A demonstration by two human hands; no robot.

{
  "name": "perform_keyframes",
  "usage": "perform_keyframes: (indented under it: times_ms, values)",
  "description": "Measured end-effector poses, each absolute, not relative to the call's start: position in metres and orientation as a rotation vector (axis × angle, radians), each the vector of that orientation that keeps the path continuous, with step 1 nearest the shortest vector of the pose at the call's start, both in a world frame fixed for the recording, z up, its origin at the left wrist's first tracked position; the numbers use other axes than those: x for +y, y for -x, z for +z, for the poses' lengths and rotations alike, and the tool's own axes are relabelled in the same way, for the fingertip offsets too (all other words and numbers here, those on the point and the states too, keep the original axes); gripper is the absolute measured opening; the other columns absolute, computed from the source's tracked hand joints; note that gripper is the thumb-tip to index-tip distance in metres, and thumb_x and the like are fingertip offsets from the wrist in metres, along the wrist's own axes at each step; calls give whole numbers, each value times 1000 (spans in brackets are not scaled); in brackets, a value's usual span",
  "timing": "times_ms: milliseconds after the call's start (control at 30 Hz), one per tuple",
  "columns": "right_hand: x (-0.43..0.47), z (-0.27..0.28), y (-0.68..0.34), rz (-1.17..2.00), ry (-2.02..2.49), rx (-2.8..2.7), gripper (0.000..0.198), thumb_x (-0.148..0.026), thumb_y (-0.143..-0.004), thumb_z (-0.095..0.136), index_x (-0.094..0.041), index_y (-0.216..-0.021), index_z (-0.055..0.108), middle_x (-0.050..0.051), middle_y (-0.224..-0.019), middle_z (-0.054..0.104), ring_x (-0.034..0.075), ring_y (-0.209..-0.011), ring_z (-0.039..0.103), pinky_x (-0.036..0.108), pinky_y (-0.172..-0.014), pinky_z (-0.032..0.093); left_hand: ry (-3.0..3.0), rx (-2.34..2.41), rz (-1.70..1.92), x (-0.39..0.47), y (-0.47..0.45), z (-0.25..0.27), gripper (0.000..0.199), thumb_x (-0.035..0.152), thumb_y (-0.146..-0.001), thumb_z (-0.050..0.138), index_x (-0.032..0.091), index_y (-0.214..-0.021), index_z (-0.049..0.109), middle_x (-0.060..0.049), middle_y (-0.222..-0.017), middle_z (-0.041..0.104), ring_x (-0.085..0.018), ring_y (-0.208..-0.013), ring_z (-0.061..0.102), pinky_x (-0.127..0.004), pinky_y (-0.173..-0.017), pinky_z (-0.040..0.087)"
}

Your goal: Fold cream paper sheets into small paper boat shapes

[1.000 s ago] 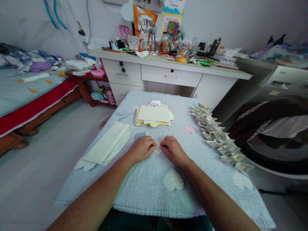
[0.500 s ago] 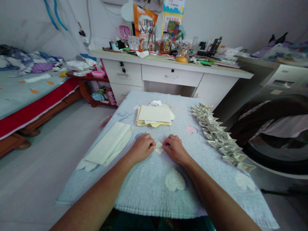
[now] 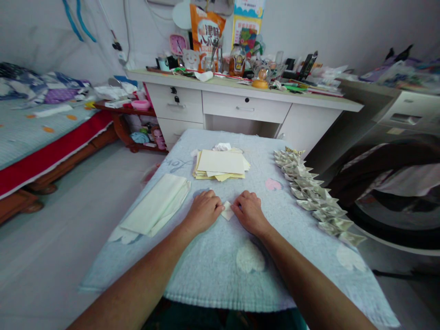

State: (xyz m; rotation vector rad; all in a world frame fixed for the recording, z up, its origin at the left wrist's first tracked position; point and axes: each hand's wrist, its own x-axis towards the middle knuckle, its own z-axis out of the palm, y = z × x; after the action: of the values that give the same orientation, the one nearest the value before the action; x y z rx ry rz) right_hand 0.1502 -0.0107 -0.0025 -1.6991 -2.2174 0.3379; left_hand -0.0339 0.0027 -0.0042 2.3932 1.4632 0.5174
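A small folded piece of paper, pale cream and diamond-like in outline, lies low over the cloth between my two hands. My left hand pinches its left corner, fingers curled. On the opposite corner my right hand grips with thumb and bent fingers. Just beyond them sits a stack of cream and yellow paper sheets. Left of my left hand rests a larger folded pale sheet. Rows of folded paper pieces with pointed tips run down the right side.
A light blue cloth covers the table. Behind the stack is a crumpled white paper. Past the table stands a white desk crowded with jars and bags. A bed is at left, a washing machine at right.
Both hands stay almost in place on the small folded paper. The fingers shift very slightly, and the right hand's fingers now cover a little more of its right corner.
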Motion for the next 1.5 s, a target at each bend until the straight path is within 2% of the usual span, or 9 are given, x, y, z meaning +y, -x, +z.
perform_keyframes:
  times_ms: [433,700,933,1067,1167,1500]
  values:
    - [-10,-5,-146,281,1761,-2207,19,-32,-88,57,-19,-77,64,10,-92,56,24,-91,45,35,-73,31,-2325,1633,523,-2,30,-2,17,30,-79,64,19,-66,63,-5,-84,58,-21,-85,53,-33,-75,36]
    - [-11,4,-143,304,1864,-2249,21,-34,-90,54,-19,-81,66,10,-98,56,24,-95,45,35,-78,31,-2348,1615,471,1,37,-4,17,28,-83,56,19,-71,65,-6,-87,59,-20,-89,54,-32,-79,38]
    - [-11,3,-143,278,1897,-2268,23,-36,-91,52,-19,-84,66,8,-99,56,23,-96,45,34,-78,30,-2305,1613,415,5,37,-2,33,29,-93,40,18,-76,67,-6,-87,60,-19,-89,55,-32,-82,38]
    - [-12,4,-143,275,1881,-2256,24,-37,-90,52,-19,-83,66,9,-98,57,24,-96,46,34,-77,30,-2263,1653,434,2,33,0,30,44,-87,53,21,-74,67,-4,-88,61,-21,-90,54,-33,-80,35]
    - [-12,4,-143,269,1876,-2254,23,-35,-90,53,-19,-81,66,8,-97,57,24,-96,46,34,-77,30,-2256,1688,441,1,32,-2,23,43,-81,61,21,-74,66,-4,-89,61,-22,-94,52,-33,-78,33]
    - [-12,2,-141,240,1892,-2247,23,-35,-90,53,-19,-80,66,9,-97,58,24,-95,46,34,-77,31,-2281,1677,455,0,32,-5,20,39,-83,60,22,-76,65,-3,-92,61,-22,-95,51,-34,-79,30]
